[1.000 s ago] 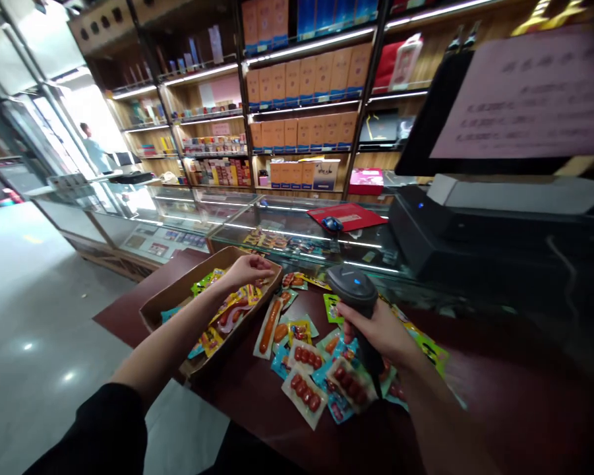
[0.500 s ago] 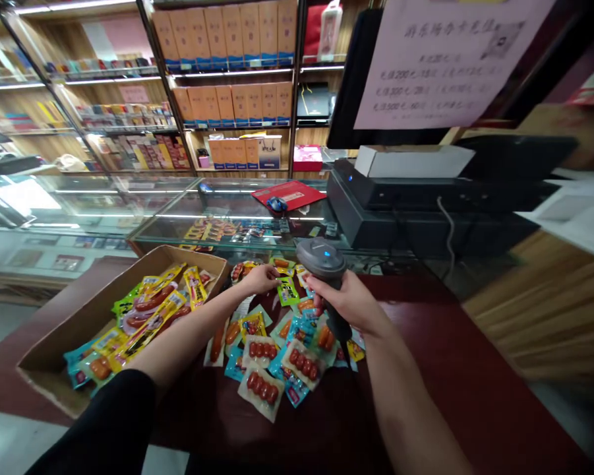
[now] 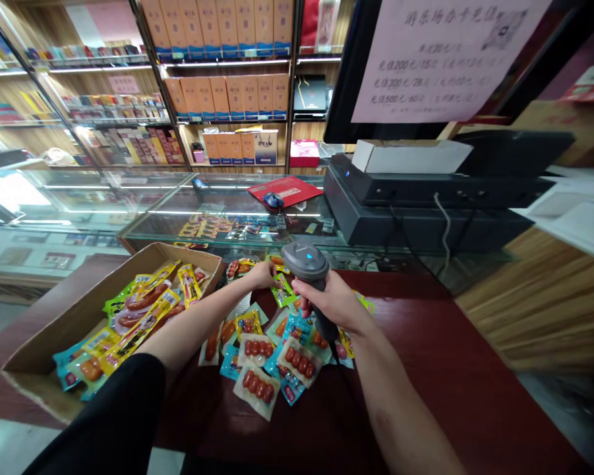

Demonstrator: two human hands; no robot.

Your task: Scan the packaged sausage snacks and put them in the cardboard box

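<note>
My right hand [image 3: 332, 300] is wrapped round the handle of a dark grey barcode scanner [image 3: 305, 262], its head over the back of a heap of sausage packets. Just left of the scanner, my left hand [image 3: 264, 274] pinches the edge of a green sausage packet [image 3: 283, 291]; its fingertips are partly hidden. In front of both hands lie several clear, blue and yellow packets of small sausages [image 3: 258, 384]. To the left, an open cardboard box [image 3: 34, 359] holds more sausages in yellow, green and blue wrappers, partly behind my left forearm.
Behind the dark red table [image 3: 425, 369] stands a glass display counter [image 3: 153, 198] with a red mouse pad [image 3: 297, 190] and a computer mouse [image 3: 273, 200] on it. A black cash drawer [image 3: 425, 227] and a monitor with a paper notice [image 3: 440, 66] stand at the right.
My right hand has brought the scanner left, closer to my left hand and over the green packet's side. The left hand stays at the green packet. The view has shifted slightly.
</note>
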